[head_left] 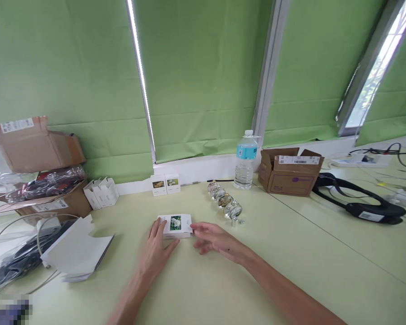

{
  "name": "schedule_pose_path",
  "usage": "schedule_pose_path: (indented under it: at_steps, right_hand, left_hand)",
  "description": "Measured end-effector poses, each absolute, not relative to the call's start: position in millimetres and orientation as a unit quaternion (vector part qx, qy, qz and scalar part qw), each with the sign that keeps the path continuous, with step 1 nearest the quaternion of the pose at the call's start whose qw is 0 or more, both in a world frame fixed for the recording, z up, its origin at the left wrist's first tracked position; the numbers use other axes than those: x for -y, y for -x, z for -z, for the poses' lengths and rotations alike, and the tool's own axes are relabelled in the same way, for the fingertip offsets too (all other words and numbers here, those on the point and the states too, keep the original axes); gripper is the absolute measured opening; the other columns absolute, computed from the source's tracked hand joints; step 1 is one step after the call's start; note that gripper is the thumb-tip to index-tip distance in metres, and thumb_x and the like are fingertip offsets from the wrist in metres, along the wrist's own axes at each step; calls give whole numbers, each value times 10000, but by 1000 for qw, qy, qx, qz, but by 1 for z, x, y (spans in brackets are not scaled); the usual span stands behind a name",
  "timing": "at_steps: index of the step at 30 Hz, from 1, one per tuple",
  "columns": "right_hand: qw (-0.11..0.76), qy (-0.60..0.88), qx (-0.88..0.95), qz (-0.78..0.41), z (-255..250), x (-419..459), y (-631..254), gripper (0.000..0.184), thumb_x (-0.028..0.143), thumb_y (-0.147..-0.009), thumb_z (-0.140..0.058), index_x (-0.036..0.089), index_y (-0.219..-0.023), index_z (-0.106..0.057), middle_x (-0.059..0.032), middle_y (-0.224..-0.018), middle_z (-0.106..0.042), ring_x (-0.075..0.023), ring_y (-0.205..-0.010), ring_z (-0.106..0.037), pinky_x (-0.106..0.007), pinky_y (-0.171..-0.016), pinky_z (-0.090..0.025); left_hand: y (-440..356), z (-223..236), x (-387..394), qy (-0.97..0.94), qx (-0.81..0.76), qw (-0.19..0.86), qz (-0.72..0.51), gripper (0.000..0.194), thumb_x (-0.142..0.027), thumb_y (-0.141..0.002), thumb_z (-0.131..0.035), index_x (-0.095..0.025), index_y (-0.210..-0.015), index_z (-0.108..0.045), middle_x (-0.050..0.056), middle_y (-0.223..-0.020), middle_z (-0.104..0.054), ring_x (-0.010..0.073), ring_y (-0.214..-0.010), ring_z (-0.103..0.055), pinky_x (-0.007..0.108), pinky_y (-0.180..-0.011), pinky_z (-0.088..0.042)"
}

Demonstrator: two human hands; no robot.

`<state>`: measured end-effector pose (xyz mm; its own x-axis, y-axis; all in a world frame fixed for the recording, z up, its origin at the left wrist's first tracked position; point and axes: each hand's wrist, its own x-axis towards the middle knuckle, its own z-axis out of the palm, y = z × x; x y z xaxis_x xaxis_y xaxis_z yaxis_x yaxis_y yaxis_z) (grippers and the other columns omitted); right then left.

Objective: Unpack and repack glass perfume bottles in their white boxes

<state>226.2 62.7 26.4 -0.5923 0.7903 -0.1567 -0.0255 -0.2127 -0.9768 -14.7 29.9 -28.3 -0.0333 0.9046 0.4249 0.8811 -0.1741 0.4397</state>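
Observation:
A small white box (186,220) with a picture of white flowers on its top lies flat on the pale table in front of me. My left hand (154,253) grips its left end, fingers on the top edge and thumb along the front. My right hand (219,241) reaches the box's right end; its index fingertip touches the corner there, while the other fingers are loosely bent and apart from the thumb. Behind the right hand lies a row of several small clear glass jars (224,201) with gold-coloured parts. A small silvery piece (236,221) sits at their near end.
Two small picture boxes (165,185) stand by the wall, with white cartons (102,193) to their left. A water bottle (246,162), an open cardboard box (289,174) and a black headset-like device (362,203) are at right. Folded white card (77,250) and bagged cables (16,257) lie left.

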Motion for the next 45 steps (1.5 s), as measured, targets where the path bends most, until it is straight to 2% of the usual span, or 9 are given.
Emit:
schedule_pose_path:
  at_steps: [9, 15, 20, 25, 30, 37, 39, 41, 45]
  right_hand:
    - [354, 247, 553, -713, -44, -54, -226, 377, 375, -797, -700, 173, -1115, -681, -140, -1224, -615, -219, -967, -630, -354, -811, -507]
    - [352, 180, 565, -724, -62, -45, -228, 401, 319, -783, -692, 216, -1170, -669, -130, -1339, -551, -241, -999, -619, -367, -809, -484]
    - [433, 228, 602, -631, -70, -46, -235, 340, 367, -811, -648, 220, -1115, -688, -116, -1298, -588, -227, -951, -607, -374, -794, -493]
    - [510, 359, 638, -452, -63, -58, -242, 317, 411, -826, -632, 220, -1073, -690, -83, -1216, -623, -237, -1050, -576, -384, -892, -478]
    - [471, 382, 703, -371, -57, -66, -245, 301, 444, -808, -645, 227, -1007, -711, -86, -1313, -534, -251, -1164, -531, -372, -911, -493]
    - [377, 365, 765, -373, -61, -63, -249, 278, 432, -853, -593, 204, -848, -752, -110, -1254, -584, -288, -1234, -476, -399, -955, -461]
    - [411, 375, 748, -362, -65, -65, -253, 314, 458, -858, -577, 191, -836, -741, -111, -1289, -567, -286, -1199, -504, -381, -942, -466]
    - [481, 401, 698, -348, -69, -68, -260, 367, 501, -868, -543, 189, -960, -713, -109, -1283, -577, -266, -1089, -572, -358, -867, -500]
    - [652, 448, 550, -268, -79, -77, -280, 460, 536, -858, -541, 178, -1131, -632, -95, -1073, -676, -234, -913, -618, -307, -718, -511]
  left_hand:
    - [8, 13, -21, -714, -623, 3, -320, 598, -416, -805, -604, -296, -1351, -392, 68, -1433, -444, 280, -1315, -424, 427, -1012, -426]
    - [5, 0, -17, -679, -637, 52, -362, 372, -258, -846, -507, -279, -1218, -507, 62, -1325, -533, 228, -1020, -628, 323, -794, -488]
    - [2, -12, -20, -600, -580, 251, -491, 343, -422, -844, -563, -206, -1110, -541, 72, -1037, -674, 235, -918, -644, 342, -777, -498]
    - [-4, -24, -15, -564, -472, 447, -509, 399, -443, -811, -622, -159, -1089, -596, 106, -1057, -700, 246, -922, -661, 355, -802, -517]
    - [-11, -33, -7, -551, -468, 495, -482, 382, -456, -791, -645, -169, -1042, -635, 100, -1050, -715, 252, -925, -663, 327, -755, -512]
    - [-15, -41, -3, -551, -465, 518, -461, 440, -520, -747, -672, -180, -1024, -638, 97, -1071, -713, 261, -951, -666, 314, -733, -515]
    - [-14, -42, -3, -554, -464, 520, -456, 445, -525, -747, -671, -181, -1027, -637, 96, -1067, -715, 260, -955, -668, 314, -736, -518]
    - [-13, -42, -3, -557, -464, 520, -452, 431, -514, -756, -669, -184, -1031, -635, 91, -1060, -719, 253, -950, -671, 309, -739, -516]
    - [-10, -37, -7, -556, -482, 495, -462, 420, -500, -766, -659, -178, -1034, -637, 87, -1026, -727, 238, -901, -678, 301, -731, -513]
